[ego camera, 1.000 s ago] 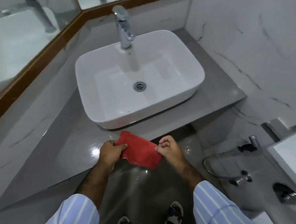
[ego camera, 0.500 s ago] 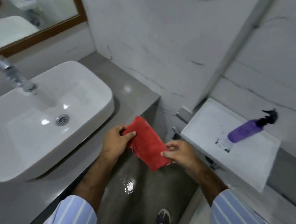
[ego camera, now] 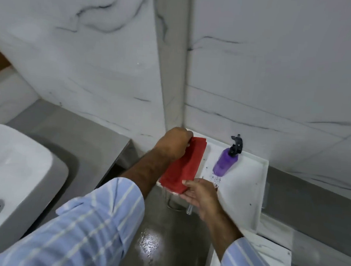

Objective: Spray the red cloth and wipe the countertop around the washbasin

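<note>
The folded red cloth (ego camera: 184, 166) lies along the left end of a white ledge (ego camera: 243, 190). My left hand (ego camera: 175, 142) grips the cloth's far end near the wall. My right hand (ego camera: 200, 193) holds its near end at the ledge's front edge. A purple spray bottle (ego camera: 225, 162) with a black trigger lies tilted on the ledge, just right of the cloth. The white washbasin (ego camera: 14, 174) sits at the far left on the grey countertop (ego camera: 84, 135).
White marble walls meet in a corner above the ledge. A chrome hose fitting (ego camera: 188, 209) hangs under the ledge by my right hand. The wet grey floor (ego camera: 170, 235) lies below, between countertop and ledge.
My view swung right, from the washbasin to the white ledge. Both hands carried the red cloth across and laid it on the ledge's left end beside the spray bottle.
</note>
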A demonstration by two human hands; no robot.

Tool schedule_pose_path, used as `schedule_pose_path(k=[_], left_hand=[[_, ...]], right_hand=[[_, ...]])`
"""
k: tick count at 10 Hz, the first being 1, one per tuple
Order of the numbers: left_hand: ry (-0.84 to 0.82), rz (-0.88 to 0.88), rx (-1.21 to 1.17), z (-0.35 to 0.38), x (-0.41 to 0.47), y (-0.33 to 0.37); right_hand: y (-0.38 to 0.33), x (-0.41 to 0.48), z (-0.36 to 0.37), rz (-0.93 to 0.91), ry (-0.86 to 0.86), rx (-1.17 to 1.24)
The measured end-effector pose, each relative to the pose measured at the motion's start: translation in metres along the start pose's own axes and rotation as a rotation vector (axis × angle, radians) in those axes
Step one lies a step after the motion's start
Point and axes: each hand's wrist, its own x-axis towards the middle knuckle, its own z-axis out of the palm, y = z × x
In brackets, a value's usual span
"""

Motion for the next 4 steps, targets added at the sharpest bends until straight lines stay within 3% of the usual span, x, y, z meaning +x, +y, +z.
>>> schedule_pose_path(k=[2, 4], left_hand=[[-0.183, -0.006, 0.020, 0.040, 0.049, 0.004], [-0.245, -0.007, 0.009, 0.058, 0.044, 0.009]], right_hand=[[-0.001, 0.037, -0.017, -0.005, 0.061, 0.055], [0.003, 0.032, -0.057, -0.320, 0.314, -0.780]])
